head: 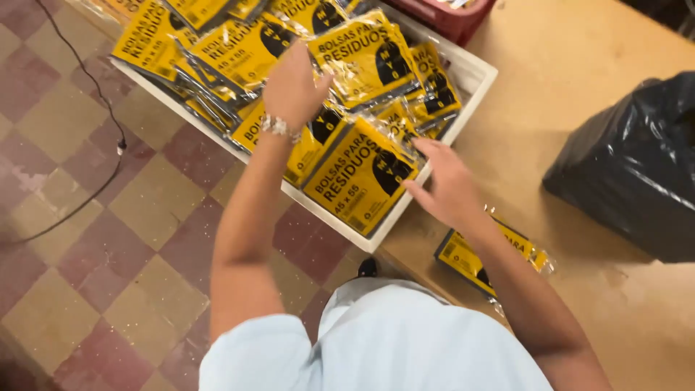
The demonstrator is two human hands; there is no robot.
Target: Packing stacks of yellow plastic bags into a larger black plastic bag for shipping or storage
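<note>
Two hands over shallow white tray (474,72) | left hand (293,87) spread flat, steadying yellow plastic packets (239,47) inside | right hand (445,188) open, fingertips touching front packet (358,177) at tray's near edge.

One white tray (474,76), many yellow packets (360,176), one black bag (637,163)

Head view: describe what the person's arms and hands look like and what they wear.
Both arms are bare from the short light-blue sleeves down. The left hand has a silvery beaded bracelet at the wrist. The right hand shows no ring, watch or glove. No gloves on either hand.
</note>
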